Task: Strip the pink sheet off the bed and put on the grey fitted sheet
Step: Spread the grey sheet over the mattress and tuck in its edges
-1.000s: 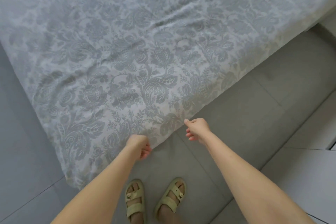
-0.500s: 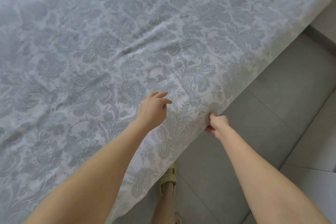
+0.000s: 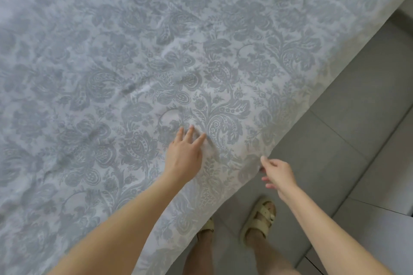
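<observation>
A grey fitted sheet point(image 3: 138, 69) with a floral damask pattern covers the bed and fills most of the head view. Shallow wrinkles run across its middle. My left hand point(image 3: 184, 152) lies flat on the sheet near the bed's edge, fingers straight and spread. My right hand point(image 3: 278, 173) is at the bed's side edge, thumb up against the hanging fabric, fingers loose and partly spread; it does not plainly grip the cloth. No pink sheet is in view.
Grey floor tiles point(image 3: 348, 140) run along the right of the bed. My feet in pale sandals point(image 3: 260, 216) stand close to the bed's edge, one partly under the sheet's overhang.
My left hand has left the lower edge and moved up onto the sheet's top, now flat with fingers spread. My right hand, curled at the edge before, has loosened its fingers.
</observation>
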Available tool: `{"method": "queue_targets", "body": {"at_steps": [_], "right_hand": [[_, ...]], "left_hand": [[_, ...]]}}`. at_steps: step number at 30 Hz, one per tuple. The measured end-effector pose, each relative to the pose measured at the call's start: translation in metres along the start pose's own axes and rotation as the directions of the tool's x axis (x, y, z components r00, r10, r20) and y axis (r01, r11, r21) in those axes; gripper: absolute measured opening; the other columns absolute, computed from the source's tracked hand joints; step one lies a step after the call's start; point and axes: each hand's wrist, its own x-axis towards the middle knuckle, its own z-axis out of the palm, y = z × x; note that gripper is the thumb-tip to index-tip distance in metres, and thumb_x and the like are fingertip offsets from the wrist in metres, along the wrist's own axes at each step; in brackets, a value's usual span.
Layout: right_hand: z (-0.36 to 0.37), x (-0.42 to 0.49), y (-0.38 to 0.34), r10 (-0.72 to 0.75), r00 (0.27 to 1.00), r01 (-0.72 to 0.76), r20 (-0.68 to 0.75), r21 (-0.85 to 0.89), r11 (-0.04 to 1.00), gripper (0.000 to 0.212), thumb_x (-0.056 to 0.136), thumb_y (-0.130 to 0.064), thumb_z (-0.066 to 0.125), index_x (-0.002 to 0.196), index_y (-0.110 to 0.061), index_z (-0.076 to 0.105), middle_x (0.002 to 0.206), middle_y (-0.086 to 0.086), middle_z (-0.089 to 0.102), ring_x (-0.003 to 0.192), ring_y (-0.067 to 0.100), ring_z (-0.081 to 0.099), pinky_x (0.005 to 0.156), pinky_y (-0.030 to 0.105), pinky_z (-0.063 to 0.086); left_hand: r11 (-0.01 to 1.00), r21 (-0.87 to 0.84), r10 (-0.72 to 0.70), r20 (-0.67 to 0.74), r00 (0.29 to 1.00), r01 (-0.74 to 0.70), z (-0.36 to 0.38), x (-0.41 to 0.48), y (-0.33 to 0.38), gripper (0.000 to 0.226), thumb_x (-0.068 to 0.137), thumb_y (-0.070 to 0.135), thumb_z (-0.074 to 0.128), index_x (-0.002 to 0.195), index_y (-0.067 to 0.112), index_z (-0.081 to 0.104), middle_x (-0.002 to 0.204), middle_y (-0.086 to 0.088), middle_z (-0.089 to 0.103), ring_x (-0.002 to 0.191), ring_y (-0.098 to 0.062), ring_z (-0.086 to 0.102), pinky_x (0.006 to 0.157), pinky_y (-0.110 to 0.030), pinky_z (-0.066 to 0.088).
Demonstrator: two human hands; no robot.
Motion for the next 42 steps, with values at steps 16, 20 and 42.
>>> {"method": "queue_targets", "body": {"at_steps": [16,20,42], "right_hand": [[-0.106,0.101,-0.106,-0.456,0.890,0.270,-0.003,-0.801,0.533,0.032,0.095,-0.024,0.051,0.124,-0.012,0.053,0.128,0.014,0.055,0.116,0.032,0.052,0.088,0.038,0.046],[-0.126,0.134,-0.149,-0.684,0.682,0.477,0.258,-0.866,0.150,0.081,0.091,-0.063,0.038,0.151,-0.030,-0.005,0.159,0.011,-0.006,0.145,0.039,-0.002,0.112,0.061,0.012],[-0.336,-0.036,-0.246,-0.581,0.752,0.615,0.312,-0.649,0.447,0.033,0.096,-0.034,0.045,0.107,-0.012,0.067,0.105,0.005,0.068,0.095,0.021,0.062,0.082,0.036,0.050]], "left_hand": [[0.879,0.460,0.045,0.186,0.982,-0.127,0.030,0.063,0.150,0.101,0.088,0.062,0.044,0.135,0.028,-0.039,0.140,-0.025,-0.039,0.135,-0.043,-0.029,0.112,-0.064,0.005],[0.928,0.369,0.021,0.091,0.996,-0.053,0.007,0.106,0.177,0.097,0.085,0.069,0.041,0.133,0.037,-0.036,0.140,-0.012,-0.041,0.136,-0.039,-0.029,0.113,-0.061,0.008],[0.999,-0.020,-0.049,-0.020,0.999,0.049,-0.238,0.083,0.305,0.043,0.099,0.036,0.040,0.137,0.016,0.043,0.133,-0.003,0.053,0.112,-0.020,0.056,0.080,-0.027,0.046]]}}
